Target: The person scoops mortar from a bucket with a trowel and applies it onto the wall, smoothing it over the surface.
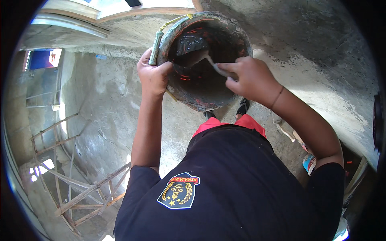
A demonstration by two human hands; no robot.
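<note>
A round, mortar-smeared bucket (206, 105) is tilted with its mouth facing me, and orange streaks show on its dark inner wall. My left hand (153, 75) is closed round the left side of the rim, beside the bucket's carrying handle (156, 48). Inside the bucket is a trowel (196, 58), its bent neck and handle gripped by my right hand (254, 78). Wet grey mortar (191, 43) glistens just beyond the blade. Shadow hides the bottom of the bucket, and my right fingers cover most of the trowel's handle.
A window ledge with a wooden frame (144, 11) runs along the top, by a rough cement wall (313, 92) on the right. Wooden scaffolding (86, 197) stands lower left. A blue-and-white container (309, 163) lies near my right elbow. My feet (243, 107) are below the bucket.
</note>
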